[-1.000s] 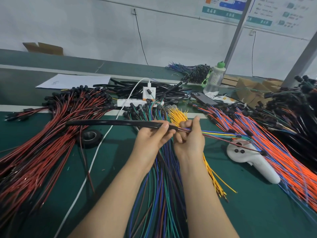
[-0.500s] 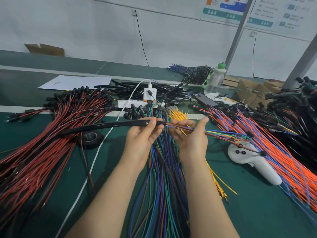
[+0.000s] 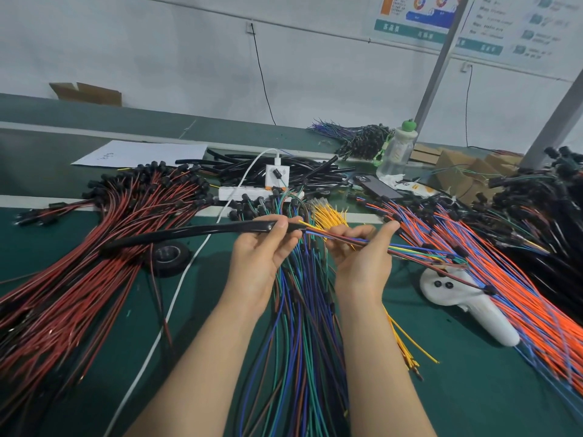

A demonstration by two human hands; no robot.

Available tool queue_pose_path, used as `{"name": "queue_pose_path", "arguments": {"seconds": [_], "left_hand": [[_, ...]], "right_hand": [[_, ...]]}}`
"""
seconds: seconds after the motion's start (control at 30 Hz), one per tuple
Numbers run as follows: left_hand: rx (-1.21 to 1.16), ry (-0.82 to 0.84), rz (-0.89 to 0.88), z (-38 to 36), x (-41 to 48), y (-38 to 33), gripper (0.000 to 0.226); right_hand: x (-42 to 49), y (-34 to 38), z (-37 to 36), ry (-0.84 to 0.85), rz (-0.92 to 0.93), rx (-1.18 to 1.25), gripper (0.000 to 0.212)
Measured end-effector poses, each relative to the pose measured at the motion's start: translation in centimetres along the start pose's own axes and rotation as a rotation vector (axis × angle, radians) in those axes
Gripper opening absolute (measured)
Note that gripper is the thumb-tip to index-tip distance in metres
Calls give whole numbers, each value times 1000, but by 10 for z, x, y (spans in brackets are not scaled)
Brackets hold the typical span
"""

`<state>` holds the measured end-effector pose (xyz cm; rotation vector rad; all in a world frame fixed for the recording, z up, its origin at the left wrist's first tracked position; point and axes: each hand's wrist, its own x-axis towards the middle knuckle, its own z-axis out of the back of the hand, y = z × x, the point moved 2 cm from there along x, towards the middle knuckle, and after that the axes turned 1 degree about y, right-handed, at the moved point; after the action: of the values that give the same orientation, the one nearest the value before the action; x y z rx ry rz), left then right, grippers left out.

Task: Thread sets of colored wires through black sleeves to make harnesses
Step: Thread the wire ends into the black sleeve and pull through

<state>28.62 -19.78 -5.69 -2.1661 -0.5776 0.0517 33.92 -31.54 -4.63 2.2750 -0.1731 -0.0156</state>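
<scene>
A long black sleeve (image 3: 195, 232) stretches out to the left above the green table. My left hand (image 3: 263, 257) grips its right end between thumb and fingers. A thin set of colored wires (image 3: 353, 241), yellow, blue, green and brown, runs from the sleeve's mouth off to the right. My right hand (image 3: 362, 257) lies under this set with its fingers loosely spread, and the wires pass across them. The wire ends sit at the sleeve's opening; how far in they reach is hidden.
Red-and-black wires (image 3: 94, 272) fan out on the left beside a black tape roll (image 3: 168, 255). Blue-green wires (image 3: 299, 326) lie under my arms, yellow wires (image 3: 328, 216) behind. Orange-blue wires (image 3: 504, 279), a white controller (image 3: 467, 305), a phone (image 3: 378, 187), a bottle (image 3: 397, 149) and spare sleeves (image 3: 284, 171) surround them.
My right hand has loosened from a closed pinch at the sleeve's mouth and slid right along the wires. The gap between my hands has widened and the sleeve has shifted left.
</scene>
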Motion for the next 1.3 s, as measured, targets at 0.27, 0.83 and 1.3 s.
{"name": "queue_pose_path", "arguments": {"seconds": [0.27,0.83,1.3], "left_hand": [[20,19,-44,-1,-3,-5,13],[-77,-2,-7,-5,-2,-1,13],[31,91,18,-19,-10,6,7]], "right_hand": [[1,1,2,-17,6,5,64],[-6,-11,-10,174,-7,-149,59],[-6,-13,-12,166,-87,-77,51]]}}
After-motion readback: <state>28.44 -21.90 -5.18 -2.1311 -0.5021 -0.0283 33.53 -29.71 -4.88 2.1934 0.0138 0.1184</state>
